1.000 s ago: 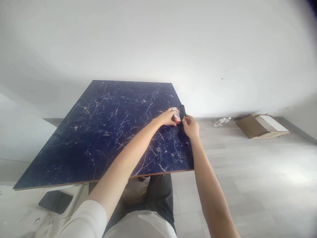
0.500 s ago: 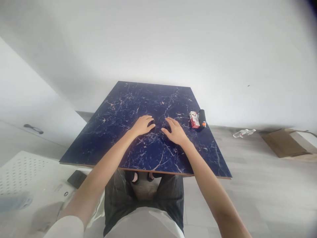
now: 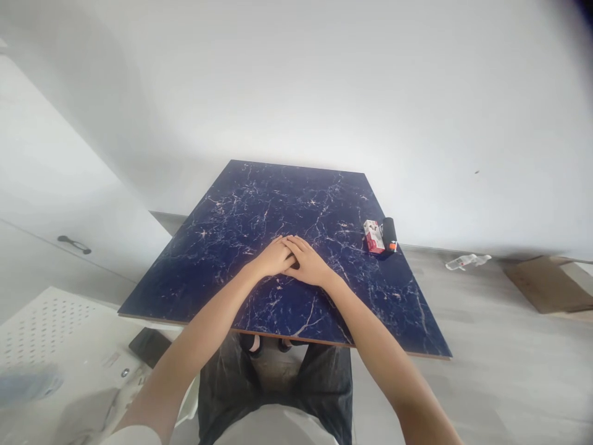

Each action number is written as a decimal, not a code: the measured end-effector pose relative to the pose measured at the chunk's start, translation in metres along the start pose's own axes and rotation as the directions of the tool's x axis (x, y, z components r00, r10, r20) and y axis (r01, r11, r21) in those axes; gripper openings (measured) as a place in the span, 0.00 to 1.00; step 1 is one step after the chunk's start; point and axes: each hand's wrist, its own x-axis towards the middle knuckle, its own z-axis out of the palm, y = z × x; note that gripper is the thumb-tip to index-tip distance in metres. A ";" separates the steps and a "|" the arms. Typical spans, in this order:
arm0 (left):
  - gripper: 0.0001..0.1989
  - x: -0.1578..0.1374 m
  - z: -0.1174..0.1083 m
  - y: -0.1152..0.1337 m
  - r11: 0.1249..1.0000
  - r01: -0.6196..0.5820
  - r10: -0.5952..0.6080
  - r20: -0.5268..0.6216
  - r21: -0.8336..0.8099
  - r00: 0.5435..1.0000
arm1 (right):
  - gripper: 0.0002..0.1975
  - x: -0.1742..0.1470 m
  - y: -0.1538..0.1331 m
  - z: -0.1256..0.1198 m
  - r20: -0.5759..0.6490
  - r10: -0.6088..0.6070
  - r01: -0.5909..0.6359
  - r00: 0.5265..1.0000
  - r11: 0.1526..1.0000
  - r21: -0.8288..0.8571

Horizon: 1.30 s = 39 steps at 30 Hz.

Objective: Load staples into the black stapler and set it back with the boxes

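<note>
On the blue marble-patterned tabletop (image 3: pixel 222 259), my two hands meet near the middle. My right hand (image 3: pixel 308 262) lies with its fingers stretched out across the fingers of my left hand (image 3: pixel 272 257). Part of the left fingers is hidden beneath them, and what shows lies flat. A small dark gap of tabletop shows between the hands; no object is seen in either one. To the right, apart from my hands, stand a red and white box (image 3: pixel 374 237) and a black cylinder (image 3: pixel 389 232) with an orange mark, side by side.
A white wall (image 3: pixel 296 93) rises behind the table. At left are a white cabinet door with a dark handle (image 3: pixel 74 244), a white perforated surface (image 3: pixel 50 327) and a dark flat object (image 3: pixel 149 346). On the right floor lie a clear plastic bottle (image 3: pixel 461 262) and an open cardboard box (image 3: pixel 546 284).
My hands were apart on the tabletop; they have come together, the right now over the left. The whole view has shifted slightly, so the table sits lower and further right.
</note>
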 end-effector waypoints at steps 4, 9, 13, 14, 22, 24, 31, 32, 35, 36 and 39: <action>0.24 0.001 0.001 -0.002 1.000 0.010 -0.009 0.028 -0.008 1.000 | 0.46 0.000 -0.004 -0.003 0.020 0.011 -0.011 1.000 1.000 -0.005; 0.24 0.000 -0.001 -0.002 1.000 0.002 -0.001 0.037 -0.007 0.999 | 0.46 0.001 -0.007 -0.006 0.035 0.019 -0.018 0.999 1.000 -0.007; 0.25 0.000 -0.002 -0.001 1.000 0.000 0.000 0.034 -0.003 0.999 | 0.45 0.001 -0.010 -0.008 0.041 0.026 -0.025 0.999 1.000 -0.010; 0.25 0.000 -0.001 -0.001 1.000 0.000 0.001 0.036 -0.004 0.999 | 0.45 0.001 -0.010 -0.008 0.045 0.028 -0.027 0.999 1.000 -0.011; 0.25 0.001 0.005 -0.006 1.000 0.003 -0.003 0.040 0.002 0.999 | 0.45 0.001 -0.011 -0.008 0.065 0.037 -0.034 0.997 0.999 -0.038; 0.25 0.001 0.005 -0.006 1.000 0.000 0.000 0.036 0.000 0.999 | 0.45 0.001 -0.011 -0.008 0.061 0.033 -0.031 0.998 0.999 -0.038; 0.26 0.001 0.003 -0.004 1.000 0.006 -0.006 0.029 -0.006 1.000 | 0.45 0.001 -0.011 -0.008 0.058 0.037 -0.035 0.998 0.999 -0.039; 0.26 0.001 0.003 -0.003 1.000 0.007 -0.007 0.028 -0.007 1.000 | 0.45 0.001 -0.011 -0.008 0.058 0.040 -0.038 0.997 0.999 -0.037; 0.26 0.000 0.002 -0.003 1.000 0.001 -0.001 0.030 -0.010 1.000 | 0.45 0.001 -0.011 -0.009 0.058 0.039 -0.037 0.998 0.999 -0.037; 0.26 0.000 0.002 -0.003 1.000 0.001 0.000 0.032 -0.010 0.999 | 0.45 0.001 -0.011 -0.009 0.058 0.037 -0.034 0.998 0.999 -0.039; 0.26 0.000 0.003 -0.003 1.000 0.007 -0.007 0.034 -0.005 0.999 | 0.44 0.001 -0.013 -0.010 0.058 0.031 -0.029 0.998 0.999 -0.043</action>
